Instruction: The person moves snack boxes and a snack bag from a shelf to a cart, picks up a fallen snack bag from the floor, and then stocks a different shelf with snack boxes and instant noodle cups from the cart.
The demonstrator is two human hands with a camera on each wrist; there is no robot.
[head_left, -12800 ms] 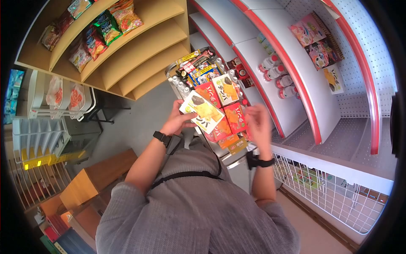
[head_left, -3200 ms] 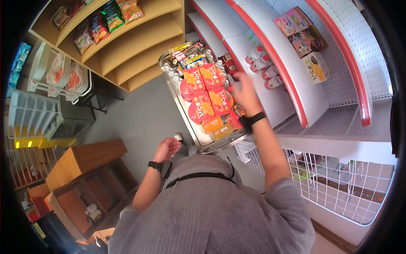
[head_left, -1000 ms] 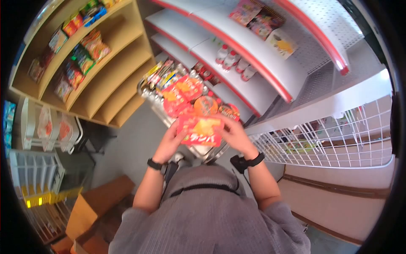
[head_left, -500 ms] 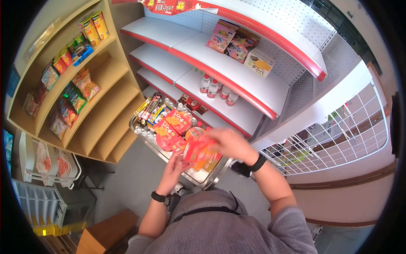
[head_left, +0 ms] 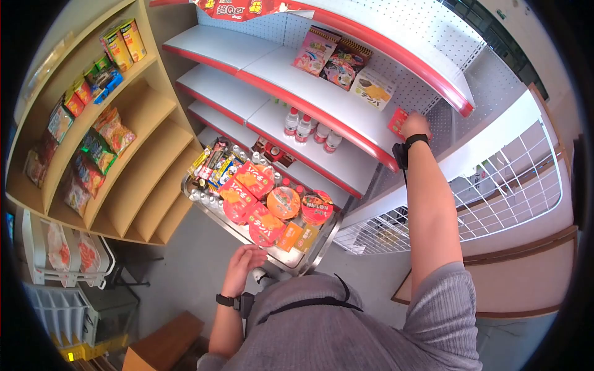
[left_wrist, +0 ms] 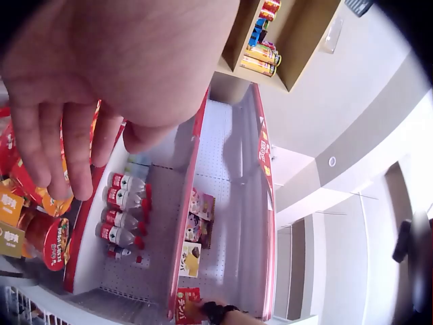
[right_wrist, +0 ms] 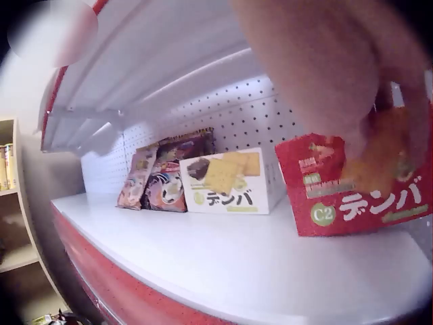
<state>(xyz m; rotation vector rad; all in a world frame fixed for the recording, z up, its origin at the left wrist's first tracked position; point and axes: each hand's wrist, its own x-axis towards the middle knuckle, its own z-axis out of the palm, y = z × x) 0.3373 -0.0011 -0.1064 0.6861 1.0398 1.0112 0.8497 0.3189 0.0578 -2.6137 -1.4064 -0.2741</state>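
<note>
My right hand grips the red box; my relaxed left hand is empty. A sideways nudge could topple the white box.

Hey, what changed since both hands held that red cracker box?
The red cardboard cracker box went from above the silver metal tray, up and right, to the white metal shelf. The right hand still holds it; the left hand let go. The rectangular white cracker box and clear red-capped bottles stayed put.

Four red boxes (visible), one white box
</note>
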